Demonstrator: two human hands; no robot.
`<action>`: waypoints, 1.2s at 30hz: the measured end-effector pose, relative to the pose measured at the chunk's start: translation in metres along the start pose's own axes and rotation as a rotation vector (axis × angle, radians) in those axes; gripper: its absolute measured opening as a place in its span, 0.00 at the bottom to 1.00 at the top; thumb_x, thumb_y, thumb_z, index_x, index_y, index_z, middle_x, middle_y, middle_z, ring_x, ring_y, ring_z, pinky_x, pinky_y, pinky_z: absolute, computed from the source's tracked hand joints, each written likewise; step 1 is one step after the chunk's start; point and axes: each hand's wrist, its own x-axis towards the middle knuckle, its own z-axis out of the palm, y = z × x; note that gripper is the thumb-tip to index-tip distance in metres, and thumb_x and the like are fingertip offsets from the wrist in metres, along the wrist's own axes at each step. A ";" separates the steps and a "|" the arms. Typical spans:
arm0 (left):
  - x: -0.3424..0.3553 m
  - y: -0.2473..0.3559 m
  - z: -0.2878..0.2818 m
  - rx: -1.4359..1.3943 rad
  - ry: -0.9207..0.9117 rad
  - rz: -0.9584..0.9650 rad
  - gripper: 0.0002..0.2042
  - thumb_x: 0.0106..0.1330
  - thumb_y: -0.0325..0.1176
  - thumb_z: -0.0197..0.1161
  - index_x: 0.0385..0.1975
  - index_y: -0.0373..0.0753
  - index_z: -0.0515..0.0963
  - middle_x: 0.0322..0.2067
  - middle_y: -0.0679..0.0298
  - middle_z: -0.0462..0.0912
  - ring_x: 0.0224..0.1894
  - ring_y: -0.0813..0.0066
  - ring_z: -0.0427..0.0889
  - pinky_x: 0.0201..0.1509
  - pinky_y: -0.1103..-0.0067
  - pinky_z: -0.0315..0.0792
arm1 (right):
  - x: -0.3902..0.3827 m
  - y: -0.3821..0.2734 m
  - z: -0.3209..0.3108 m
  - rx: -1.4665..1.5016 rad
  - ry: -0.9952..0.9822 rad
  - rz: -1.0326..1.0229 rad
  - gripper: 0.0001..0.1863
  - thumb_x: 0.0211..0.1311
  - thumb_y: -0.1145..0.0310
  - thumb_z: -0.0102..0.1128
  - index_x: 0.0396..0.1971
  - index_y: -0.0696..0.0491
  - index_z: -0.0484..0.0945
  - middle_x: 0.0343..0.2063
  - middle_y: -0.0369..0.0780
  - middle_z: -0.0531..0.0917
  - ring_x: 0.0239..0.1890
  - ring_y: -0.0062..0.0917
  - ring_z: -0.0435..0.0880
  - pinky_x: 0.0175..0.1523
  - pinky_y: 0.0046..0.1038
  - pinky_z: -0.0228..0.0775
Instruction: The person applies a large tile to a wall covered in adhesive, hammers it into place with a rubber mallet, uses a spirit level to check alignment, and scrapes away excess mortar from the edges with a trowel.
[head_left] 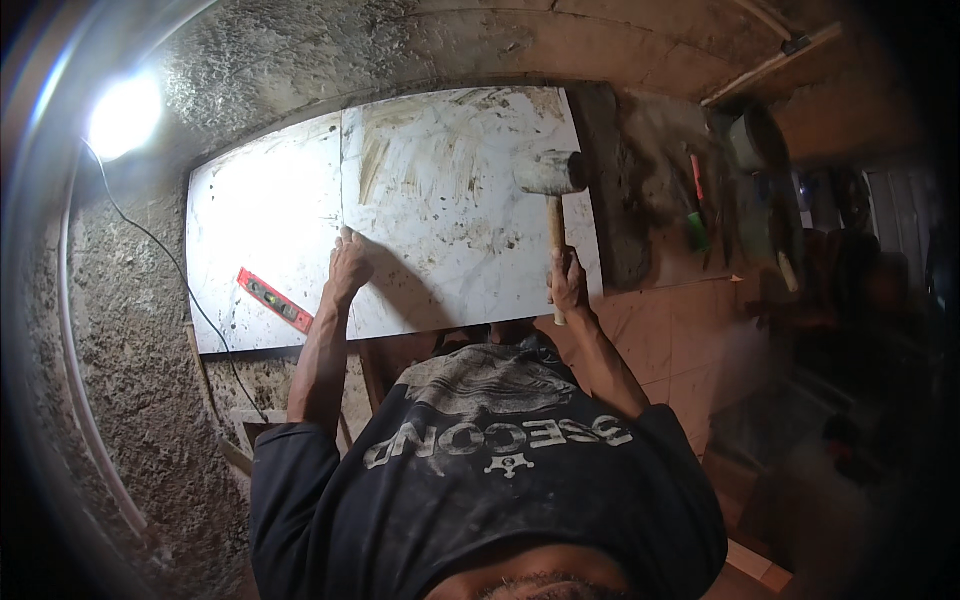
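Two large white marble-patterned tiles lie side by side before me, the left tile (265,220) brightly lit and the right tile (455,210) smeared with brown mortar. At the seam between them is my left hand (350,265), its fingers drawn together at the joint; whatever they may pinch is too small to make out. My right hand (569,283) is wrapped around the wooden handle of a mallet (550,174). The mallet's pale, dark-ended head is over the right tile's right side; I cannot tell whether it touches. A red spirit level (275,300) rests on the left tile, beside my left forearm.
A bright lamp (125,115) shines at upper left, its cable (160,245) crossing the left tile's edge. Grey mortar (620,190) borders the right tile. Farther right are red- and green-handled tools (697,225) and a bucket (758,140). A pipe (75,350) runs along the rough left surface.
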 end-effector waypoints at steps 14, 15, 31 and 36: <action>0.003 0.000 0.002 0.043 -0.042 -0.057 0.27 0.57 0.33 0.58 0.53 0.23 0.62 0.62 0.35 0.54 0.61 0.40 0.61 0.61 0.61 0.64 | -0.069 0.015 -0.026 -0.002 -0.006 -0.027 0.16 0.70 0.59 0.43 0.35 0.59 0.68 0.17 0.49 0.73 0.22 0.46 0.75 0.24 0.38 0.63; 0.004 0.001 0.001 0.045 -0.052 -0.064 0.27 0.57 0.33 0.59 0.53 0.23 0.62 0.62 0.35 0.54 0.61 0.40 0.61 0.61 0.61 0.63 | -0.072 0.022 -0.025 -0.074 0.021 -0.122 0.17 0.70 0.58 0.42 0.35 0.59 0.68 0.17 0.48 0.73 0.21 0.44 0.75 0.23 0.37 0.63; 0.003 0.008 -0.007 -0.044 -0.146 -0.119 0.25 0.56 0.26 0.47 0.56 0.24 0.61 0.63 0.37 0.53 0.65 0.41 0.56 0.65 0.60 0.57 | -0.053 0.011 -0.011 -0.124 -0.036 -0.191 0.20 0.69 0.54 0.41 0.33 0.58 0.68 0.17 0.51 0.74 0.22 0.49 0.76 0.22 0.39 0.63; -0.001 0.015 -0.012 -0.013 -0.100 -0.101 0.23 0.57 0.26 0.46 0.54 0.23 0.63 0.60 0.35 0.56 0.61 0.40 0.61 0.63 0.59 0.59 | -0.037 -0.014 -0.005 -0.161 -0.105 -0.135 0.20 0.69 0.53 0.42 0.33 0.58 0.68 0.20 0.53 0.76 0.24 0.52 0.76 0.26 0.42 0.64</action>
